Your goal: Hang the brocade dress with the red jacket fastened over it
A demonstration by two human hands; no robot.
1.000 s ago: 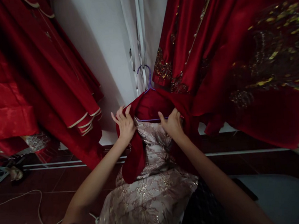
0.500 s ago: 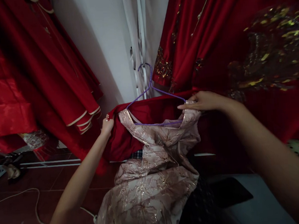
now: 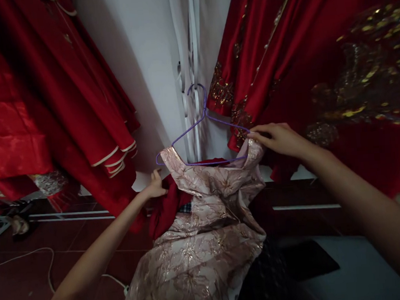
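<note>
A pale pink dress [image 3: 208, 242] with gold floral pattern hangs on a thin purple hanger [image 3: 189, 131]; its lower part spreads toward me. The hanger's hook is up at the white metal rail. My right hand [image 3: 279, 138] pinches the dress's right shoulder strap at the hanger's end. By the left side of the dress, my left hand [image 3: 156, 187] has thumb and fingers apart, next to a bunched red cloth [image 3: 166, 209]. Most of that cloth is hidden behind the dress. The hanger's left tip pokes out past the left strap.
Red garments [image 3: 87, 108] with cream trim hang on the left. On the right are red gowns [image 3: 265, 60] with gold beading and sequins. A white metal rack upright [image 3: 190, 39] stands before the wall. A cable [image 3: 51, 270] and shoes [image 3: 17, 226] lie on the tiled floor.
The red cloth stretched between my hands behind the hanger has dropped and bunched behind the dress. My left hand has let go and moved lower and right; the right still pinches the strap.
</note>
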